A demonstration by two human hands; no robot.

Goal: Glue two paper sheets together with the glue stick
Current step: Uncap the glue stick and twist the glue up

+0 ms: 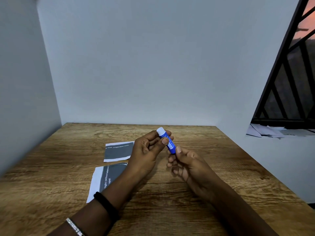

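Both hands pinch the glue stick (167, 142) above the table (213, 167): left hand (150, 150) near its white cap (still on), right hand (185, 165) at the base. Yanking the cap could fling it away.

Label on glue stick (171, 145) illegible, near sheet (106, 178) partly under left forearm (122, 186)

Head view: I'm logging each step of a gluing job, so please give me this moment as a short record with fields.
glue stick: blue body, white cap at the top end, held above the table
left hand: grips the stick's upper part
right hand: pinches the stick's lower end
far sheet: grey print, flat on the table
near sheet: grey print, flat, partly hidden by the left forearm
table: wood grain
progress: stick looks capped; sheets not yet joined
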